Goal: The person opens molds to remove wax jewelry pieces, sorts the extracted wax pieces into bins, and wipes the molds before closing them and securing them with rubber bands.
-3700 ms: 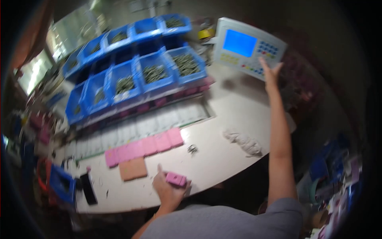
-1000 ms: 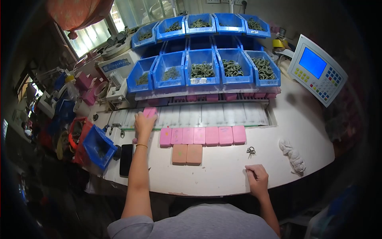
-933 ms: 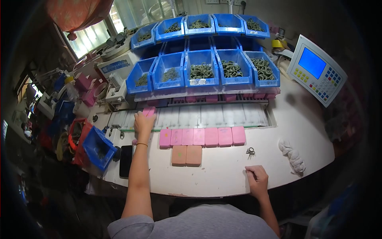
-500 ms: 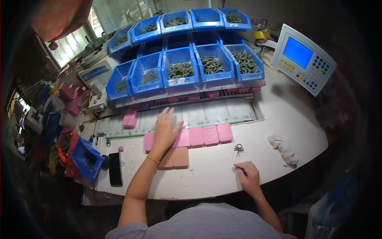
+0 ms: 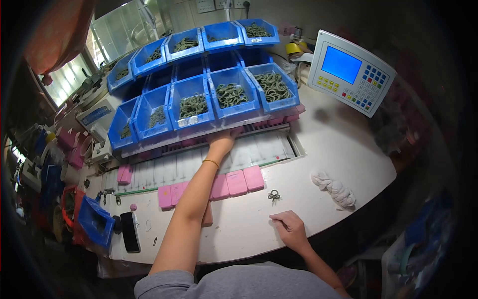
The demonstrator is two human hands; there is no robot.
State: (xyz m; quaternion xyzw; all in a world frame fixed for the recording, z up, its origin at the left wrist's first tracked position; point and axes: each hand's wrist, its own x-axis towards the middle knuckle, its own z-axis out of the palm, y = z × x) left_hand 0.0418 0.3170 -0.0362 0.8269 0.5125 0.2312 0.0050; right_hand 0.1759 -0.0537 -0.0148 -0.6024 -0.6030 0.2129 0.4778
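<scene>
My left hand (image 5: 222,143) reaches under the front edge of the lower row of blue bins (image 5: 191,105), beside pink blocks in the rack there; its fingers are hidden. Below my left forearm runs a row of pink blocks (image 5: 236,183), partly covered by the arm. An orange-brown block (image 5: 207,217) shows just past the forearm. Two small pink blocks (image 5: 124,174) sit at the left end of the white panel (image 5: 174,169). My right hand (image 5: 290,229) rests closed near the table's front edge, just below small metal rings (image 5: 274,195). What its fingers hold, if anything, is hidden.
At the right stands a control panel with a blue screen (image 5: 341,65). A twisted white cloth (image 5: 333,190) lies on the table (image 5: 343,144). On the left are a phone (image 5: 130,232), a tilted blue bin (image 5: 95,222) and a red container (image 5: 69,207).
My left hand has left the small pink blocks, passed over the block row and gone in under the bins. My right hand stays near the front edge. The view has shifted.
</scene>
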